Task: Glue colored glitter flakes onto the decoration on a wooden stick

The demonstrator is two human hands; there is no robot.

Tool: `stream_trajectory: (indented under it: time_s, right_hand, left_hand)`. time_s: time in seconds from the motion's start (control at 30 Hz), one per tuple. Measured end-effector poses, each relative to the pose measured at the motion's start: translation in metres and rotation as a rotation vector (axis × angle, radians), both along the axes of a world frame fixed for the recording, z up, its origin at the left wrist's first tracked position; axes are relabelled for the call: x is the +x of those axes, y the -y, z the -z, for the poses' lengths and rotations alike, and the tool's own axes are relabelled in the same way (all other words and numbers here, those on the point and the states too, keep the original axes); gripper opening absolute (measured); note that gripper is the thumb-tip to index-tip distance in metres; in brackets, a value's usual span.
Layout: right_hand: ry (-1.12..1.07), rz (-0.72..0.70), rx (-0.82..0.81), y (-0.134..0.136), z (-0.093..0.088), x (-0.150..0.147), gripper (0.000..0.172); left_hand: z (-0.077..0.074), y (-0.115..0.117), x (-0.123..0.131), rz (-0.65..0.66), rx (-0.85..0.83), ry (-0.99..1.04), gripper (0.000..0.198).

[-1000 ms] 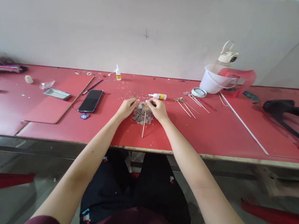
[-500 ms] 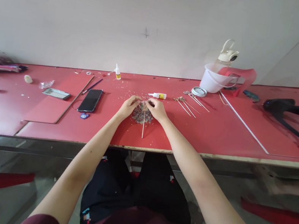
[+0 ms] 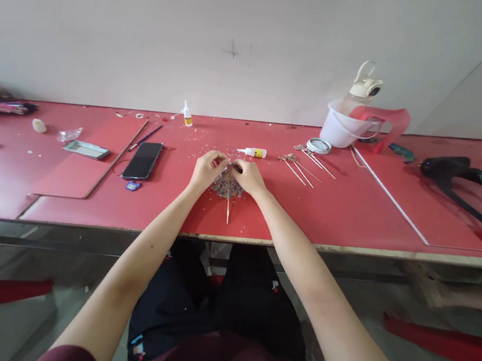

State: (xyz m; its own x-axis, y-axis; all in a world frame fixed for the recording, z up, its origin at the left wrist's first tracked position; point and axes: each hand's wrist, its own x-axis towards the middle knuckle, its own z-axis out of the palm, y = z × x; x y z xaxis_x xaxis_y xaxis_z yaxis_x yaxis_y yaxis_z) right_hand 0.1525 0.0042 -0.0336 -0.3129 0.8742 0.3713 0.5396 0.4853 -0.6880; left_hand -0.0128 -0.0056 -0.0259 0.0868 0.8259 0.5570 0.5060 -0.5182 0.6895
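The tabletop (image 3: pixel 161 207) looks smooth and faintly glossy, its edge (image 3: pixel 350 249) rough wood; the stick (image 3: pixel 228 210), pale wood; the heap of bits (image 3: pixel 226 190), gritty; the phone screen (image 3: pixel 142 160), glossy; the bucket (image 3: pixel 336 129), smooth plastic.

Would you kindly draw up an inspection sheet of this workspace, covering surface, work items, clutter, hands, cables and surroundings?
Surface: red tabletop, pale bits scattered around the middle.
Work items: pile of grey chips between the hands; pale stick pointing toward the near edge; white bottle lying beyond; more sticks to the right.
Clutter: phone, shallow tray, upright bottle, bucket, black frame.
Hands: left hand and right hand meet at the pile's far side; grip too small to tell.
Cables: thin strand beside the phone, kind unclear.
Surroundings: white panel behind the table.
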Motion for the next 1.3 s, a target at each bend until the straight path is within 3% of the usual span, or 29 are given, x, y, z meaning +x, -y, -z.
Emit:
stream_trajectory:
  time_s: [0.6,0.73,0.97,1.3]
  right_hand:
    - [0.172,0.077,0.055,0.002,-0.003,-0.005,0.024]
    - [0.188,0.077,0.052,0.002,-0.004,-0.003,0.033]
    - [0.274,0.116,0.024,0.005,-0.007,-0.001,0.022]
    - [0.438,0.133,0.023,0.011,-0.013,-0.001,0.03]
  left_hand:
    - [-0.001,0.006,0.002,-0.157,0.098,-0.295,0.01]
    - [0.0,0.005,0.002,-0.144,0.084,-0.285,0.009]
    - [0.005,0.001,-0.001,-0.107,0.056,-0.259,0.009]
    - [0.007,-0.001,-0.006,-0.076,-0.023,-0.255,0.01]
